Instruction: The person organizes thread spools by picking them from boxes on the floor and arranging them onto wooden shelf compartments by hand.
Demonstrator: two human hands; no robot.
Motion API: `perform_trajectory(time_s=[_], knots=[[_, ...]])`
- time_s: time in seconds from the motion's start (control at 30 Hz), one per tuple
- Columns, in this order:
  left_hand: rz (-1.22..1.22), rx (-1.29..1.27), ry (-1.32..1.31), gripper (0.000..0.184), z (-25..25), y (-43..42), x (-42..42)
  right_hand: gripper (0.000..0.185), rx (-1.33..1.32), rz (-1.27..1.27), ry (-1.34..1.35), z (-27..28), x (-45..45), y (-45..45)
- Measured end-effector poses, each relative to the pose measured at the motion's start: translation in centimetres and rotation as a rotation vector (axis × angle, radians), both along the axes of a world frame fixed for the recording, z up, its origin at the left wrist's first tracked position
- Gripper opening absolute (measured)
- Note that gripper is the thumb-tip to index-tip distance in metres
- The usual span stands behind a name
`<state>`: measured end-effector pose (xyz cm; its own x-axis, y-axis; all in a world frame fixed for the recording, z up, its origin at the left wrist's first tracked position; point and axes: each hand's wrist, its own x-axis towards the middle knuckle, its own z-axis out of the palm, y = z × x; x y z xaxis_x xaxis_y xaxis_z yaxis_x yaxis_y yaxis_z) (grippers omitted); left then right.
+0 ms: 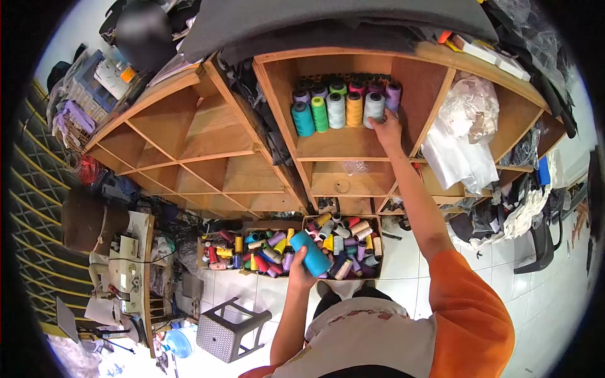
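Observation:
My left hand [304, 269] is wrapped round a large blue thread spool [311, 255], held over the boxes of spools. Up in the wooden shelf compartment, my right hand [385, 128] has its fingers at the light grey spool [374, 108] at the right of the front row. Left of that spool stand a yellow-orange spool [354, 110], a whitish spool [336, 111], a green spool [319, 114] and a teal spool [302, 120]. A purple spool [392, 96] stands behind on the right, beside more upright spools.
Boxes [380, 268] full of mixed spools lie on the floor below the shelf. A grey stool [217, 334] stands at lower left, near a sewing machine [125, 280]. Plastic bags [463, 148] hang from the right compartment.

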<state>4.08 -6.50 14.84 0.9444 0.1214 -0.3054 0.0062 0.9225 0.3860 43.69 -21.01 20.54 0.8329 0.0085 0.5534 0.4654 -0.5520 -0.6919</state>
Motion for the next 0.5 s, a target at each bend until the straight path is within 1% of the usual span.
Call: perform_trajectory(time_s=[0.1,0.17,0.2,0.3,0.37,0.4,0.47,0.5], knots=[[-0.009,-0.025,-0.031,0.051,-0.7,0.1,0.2,0.056,0.067,0.079,0.042,0.4,-0.5,-0.2],[-0.020,-0.020,-0.015,0.050,-0.5,0.0,0.3,0.054,0.039,0.027,-0.069,-2.3,0.9,-0.2],[-0.002,0.040,0.000,0.049,-0.4,-0.2,0.5,0.053,0.025,0.002,-0.126,-2.1,0.5,-0.1],[0.038,0.244,0.057,0.045,0.6,-0.2,1.3,0.056,-0.019,-0.056,0.038,-1.2,-2.7,-1.2],[0.039,0.402,0.117,0.043,1.2,-0.2,2.2,0.056,0.145,0.068,0.254,-1.1,-6.5,-1.7],[0.050,0.439,0.139,0.043,2.7,-0.5,2.9,0.056,0.227,0.127,0.359,-1.3,-8.5,-2.1],[0.050,0.539,0.145,0.043,3.9,-0.9,4.5,0.051,0.394,0.635,0.725,-2.1,-13.3,-3.5],[0.050,0.591,0.145,0.044,4.5,-1.2,5.2,0.048,0.228,0.775,0.857,0.2,-16.4,-3.8]])
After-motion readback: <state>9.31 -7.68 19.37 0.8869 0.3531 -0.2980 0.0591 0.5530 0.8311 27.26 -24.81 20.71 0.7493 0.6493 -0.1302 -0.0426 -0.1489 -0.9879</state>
